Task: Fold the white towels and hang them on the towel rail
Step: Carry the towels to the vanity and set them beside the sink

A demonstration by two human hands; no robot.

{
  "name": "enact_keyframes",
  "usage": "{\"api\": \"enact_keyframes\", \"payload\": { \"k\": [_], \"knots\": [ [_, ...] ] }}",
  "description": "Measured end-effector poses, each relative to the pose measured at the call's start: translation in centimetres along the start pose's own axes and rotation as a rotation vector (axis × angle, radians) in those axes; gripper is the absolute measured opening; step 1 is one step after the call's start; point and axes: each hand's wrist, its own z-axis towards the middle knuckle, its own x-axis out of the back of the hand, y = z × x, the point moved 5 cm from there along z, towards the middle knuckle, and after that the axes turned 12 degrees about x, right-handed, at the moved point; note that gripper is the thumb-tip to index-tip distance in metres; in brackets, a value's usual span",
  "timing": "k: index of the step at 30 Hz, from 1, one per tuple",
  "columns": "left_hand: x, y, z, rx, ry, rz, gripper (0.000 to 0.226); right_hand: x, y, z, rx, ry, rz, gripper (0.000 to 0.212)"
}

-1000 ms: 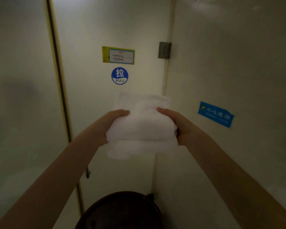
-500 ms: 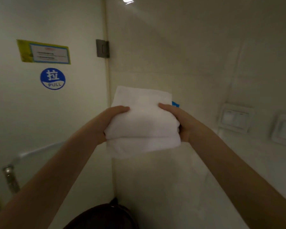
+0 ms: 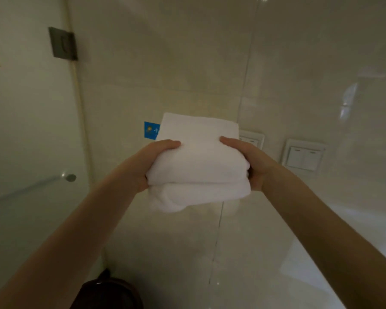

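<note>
Both arms reach out straight in front. The left hand (image 3: 146, 162) grips the left side of the towels (image 3: 198, 168), with the thumb on top and the fingers curled under. The right hand (image 3: 253, 162) grips the right side the same way. The towels are white and folded into a thick stack. They sit between the two hands, up in the air, and the bottom fold hangs down a little.

Behind the towels is a shiny wall (image 3: 165, 74). A blue sticker (image 3: 150, 130) peeks out just past the left thumb. One switch (image 3: 253, 139) shows just past the right hand, and another switch (image 3: 303, 156) is farther to the right. Far to the left of the left hand is a bar (image 3: 31, 186) with a round end. Up above it is a dark hinge (image 3: 62, 43). Down low, under the left arm, is a dark round thing (image 3: 108, 293).

Since the earlier frame the view has swung to the right. The round blue sign is now almost off the left edge. The hands hold the towels just as before.
</note>
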Motion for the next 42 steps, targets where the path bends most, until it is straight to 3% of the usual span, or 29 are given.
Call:
{"api": "enact_keyframes", "payload": {
  "k": [9, 14, 19, 24, 29, 34, 42],
  "knots": [
    [-3.9, -0.7, 0.9, -0.013, -0.133, 0.011, 0.017, 3.6, -0.3, -3.1, -0.003, 0.085, 0.024, 0.028],
    [-4.2, -0.4, 2.3, 0.020, -0.190, 0.010, 0.013, 4.3, -0.6, -4.0, 0.023, 0.153, 0.011, 0.041],
    [-4.6, 0.2, 3.2, 0.042, -0.289, 0.060, 0.025, 4.3, -0.6, -4.7, 0.055, 0.299, -0.009, 0.055],
    [-5.1, 0.6, 4.0, 0.059, -0.429, 0.125, 0.015, 3.4, -0.6, -6.3, 0.093, 0.429, -0.006, 0.040],
    [-7.4, 0.7, 4.2, 0.081, -0.589, 0.174, 0.015, 3.6, -0.7, -9.4, 0.102, 0.625, -0.002, 0.053],
    [-11.8, -0.3, 3.7, 0.101, -0.728, 0.194, 0.015, 5.1, -1.9, -14.3, 0.124, 0.787, -0.036, 0.044],
    [-21.4, -3.0, 0.5, 0.133, -0.946, 0.200, 0.013, 9.2, -3.4, -23.5, 0.144, 1.046, -0.082, 0.074]
  ]
}}
